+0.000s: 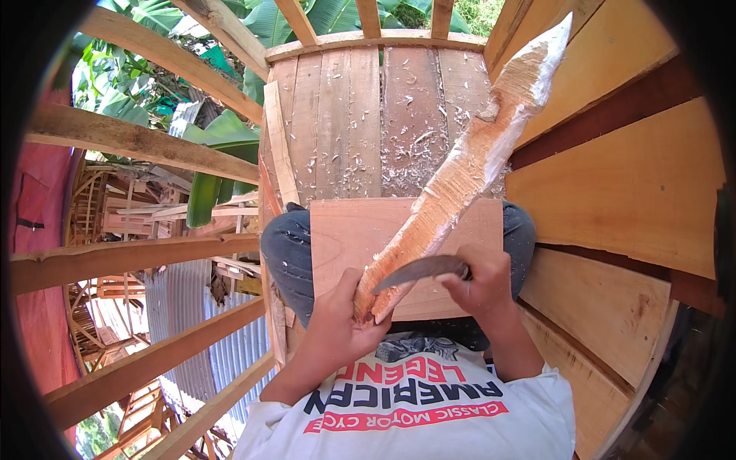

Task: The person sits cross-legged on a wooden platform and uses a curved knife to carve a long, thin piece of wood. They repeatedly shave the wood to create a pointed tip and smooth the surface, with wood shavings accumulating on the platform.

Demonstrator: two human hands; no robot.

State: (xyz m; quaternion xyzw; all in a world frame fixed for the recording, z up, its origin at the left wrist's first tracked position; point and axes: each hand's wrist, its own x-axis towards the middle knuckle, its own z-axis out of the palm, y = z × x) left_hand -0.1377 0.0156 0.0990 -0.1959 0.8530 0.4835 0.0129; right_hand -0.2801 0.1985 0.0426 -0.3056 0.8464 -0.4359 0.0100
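A long, roughly hewn piece of wood (452, 188) slants from my lap up to the far right, with a pointed whitish tip and a notch along its left edge near that tip. Its near end is gripped by my left hand (345, 314), fingers wrapped round it. My right hand (484, 280) is closed round the handle of a curved knife (422, 270), most of the handle hidden in the fist. The dark blade lies across the near part of the wood and points left. Beneath, a flat board (345, 230) rests across my legs.
Wood shavings (414, 153) are scattered over the plank floor (330, 115) ahead. Slatted wooden rails (138, 253) stand at the left, with corrugated metal sheets (180, 307) beyond. Broad wooden panels (613, 192) form a wall close on the right. A loose wood strip (281, 146) leans at the floor's left edge.
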